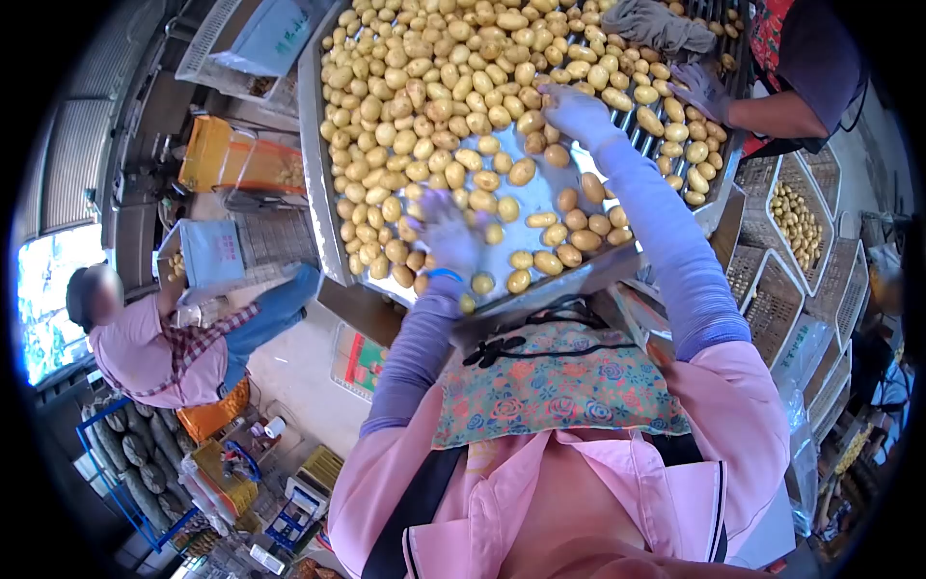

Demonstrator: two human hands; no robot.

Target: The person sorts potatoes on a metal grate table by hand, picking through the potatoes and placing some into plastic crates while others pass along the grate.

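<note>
Many small yellow, oval potatoes (415,92) cover a metal sorting table (313,145). My left hand (450,234), in a pale glove with purple fingertips, is blurred by motion over the potatoes near the table's front edge; its fingers look spread. Farther right, my right hand (579,114), also gloved, reaches across with fingers stretched out against potatoes beside the rollers (627,124). I see no potato gripped in either hand. Between my hands, several browner potatoes (579,220) lie loose on the bare metal.
At the right, a co-worker's gloved hand (702,92) rests by potatoes on the rollers, near a grey cloth (661,26). Plastic crates (762,289) stand right of the table, one holding potatoes. Another person (159,347) sits at the left near a blue-lined crate (212,253).
</note>
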